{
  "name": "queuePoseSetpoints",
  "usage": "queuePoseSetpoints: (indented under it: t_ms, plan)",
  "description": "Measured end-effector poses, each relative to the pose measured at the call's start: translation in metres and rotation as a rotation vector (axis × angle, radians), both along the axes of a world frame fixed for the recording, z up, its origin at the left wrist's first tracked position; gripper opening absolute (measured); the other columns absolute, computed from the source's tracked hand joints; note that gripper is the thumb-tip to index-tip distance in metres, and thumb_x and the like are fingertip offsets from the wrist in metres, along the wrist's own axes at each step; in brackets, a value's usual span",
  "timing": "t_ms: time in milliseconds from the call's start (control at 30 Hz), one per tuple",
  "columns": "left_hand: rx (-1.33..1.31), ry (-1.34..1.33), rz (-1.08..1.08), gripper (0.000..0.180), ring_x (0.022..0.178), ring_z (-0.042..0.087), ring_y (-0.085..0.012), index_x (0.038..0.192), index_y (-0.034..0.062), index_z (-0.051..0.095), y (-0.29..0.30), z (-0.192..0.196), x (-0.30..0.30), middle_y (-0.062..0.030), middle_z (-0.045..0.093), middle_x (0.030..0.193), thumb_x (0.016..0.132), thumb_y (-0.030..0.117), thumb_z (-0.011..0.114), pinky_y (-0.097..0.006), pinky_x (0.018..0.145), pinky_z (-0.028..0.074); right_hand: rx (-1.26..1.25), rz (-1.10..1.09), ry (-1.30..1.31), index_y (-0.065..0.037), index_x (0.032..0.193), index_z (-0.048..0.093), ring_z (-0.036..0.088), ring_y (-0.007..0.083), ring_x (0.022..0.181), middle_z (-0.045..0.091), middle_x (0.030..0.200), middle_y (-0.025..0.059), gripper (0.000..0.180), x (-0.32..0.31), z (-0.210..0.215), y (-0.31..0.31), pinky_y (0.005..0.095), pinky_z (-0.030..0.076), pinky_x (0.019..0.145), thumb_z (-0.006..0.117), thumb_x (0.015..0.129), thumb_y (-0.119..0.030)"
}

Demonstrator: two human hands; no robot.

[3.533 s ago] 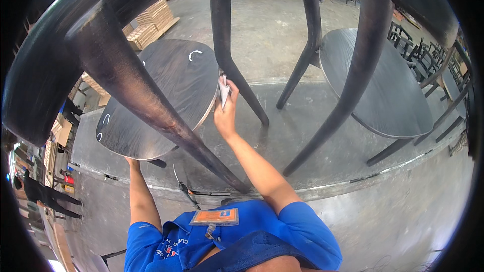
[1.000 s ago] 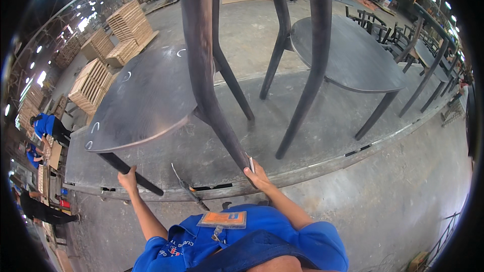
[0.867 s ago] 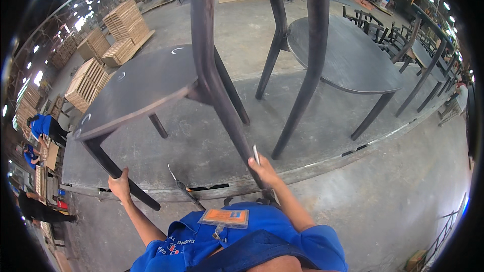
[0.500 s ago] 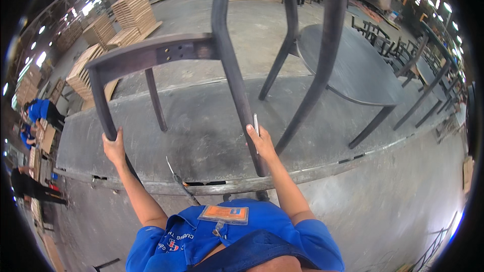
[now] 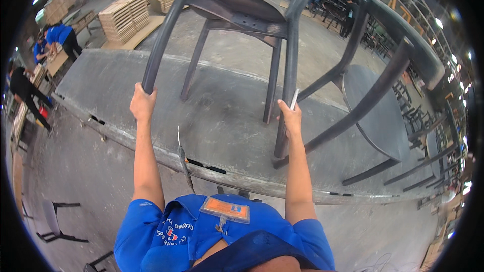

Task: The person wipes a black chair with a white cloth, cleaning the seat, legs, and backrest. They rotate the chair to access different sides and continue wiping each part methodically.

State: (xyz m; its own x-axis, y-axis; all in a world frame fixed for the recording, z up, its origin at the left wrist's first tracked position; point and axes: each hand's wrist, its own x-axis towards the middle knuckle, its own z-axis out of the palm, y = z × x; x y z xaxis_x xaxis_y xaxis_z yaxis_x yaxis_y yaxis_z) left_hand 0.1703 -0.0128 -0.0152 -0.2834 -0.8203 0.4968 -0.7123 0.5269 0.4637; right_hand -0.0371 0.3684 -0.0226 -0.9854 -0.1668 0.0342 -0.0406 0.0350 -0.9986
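Furniture workshop with stacked wooden pallets [image 5: 123, 15], long grey bench [image 5: 222, 121], dark wooden chair [image 5: 237, 5] standing upright on it, left hand [image 5: 142, 103] gripping one leg, right hand [image 5: 291, 119] clasping another leg with a thin flat tool [image 5: 294, 98], second dark chair [image 5: 383, 116] just beside.

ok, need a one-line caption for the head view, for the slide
Both hands grip legs of a dark chair on a workbench: left hand on one leg, right hand on another, pinching a thin strip.
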Motion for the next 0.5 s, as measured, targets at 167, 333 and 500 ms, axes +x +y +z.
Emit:
queuePoseSetpoints:
  t_ms: [167, 333, 500]
  plan:
    - [-0.020, 0.052, -0.051, 0.045, 0.085, 0.066, -0.0369, 0.106, 0.0102, 0.054, -0.006, 0.002, -0.004, -0.0149, 0.068, 0.094, 0.077, 0.039, 0.072, -0.048, 0.071, 0.051, -0.026, 0.037, -0.023, 0.000, 0.104, 0.061, 0.057, 0.0109, 0.064, 0.060, 0.082, 0.0035, 0.036, -0.009, -0.001, -0.005, 0.0259, 0.048, 0.048, 0.073, 0.082, -0.024]
    - [0.017, 0.066, -0.068, 0.047, 0.087, 0.066, -0.0379, 0.110, 0.0110, 0.054, -0.008, 0.000, 0.000, -0.0161, 0.069, 0.093, 0.078, 0.041, 0.071, -0.047, 0.073, 0.050, 0.012, 0.057, -0.043, 0.000, 0.109, 0.059, 0.057, 0.0105, 0.070, 0.061, 0.088, 0.0030, 0.038, -0.009, -0.004, -0.003, 0.0259, 0.049, 0.052, 0.072, 0.083, -0.025]
    - [0.011, 0.063, -0.041, 0.046, 0.087, 0.066, -0.0369, 0.108, 0.0109, 0.054, -0.003, -0.007, 0.010, -0.0145, 0.068, 0.094, 0.077, 0.040, 0.072, -0.047, 0.072, 0.050, -0.023, 0.056, 0.020, 0.001, 0.101, 0.059, 0.056, 0.0111, 0.063, 0.056, 0.079, 0.0027, 0.039, 0.006, -0.006, -0.002, 0.0264, 0.050, 0.050, 0.073, 0.082, -0.030]
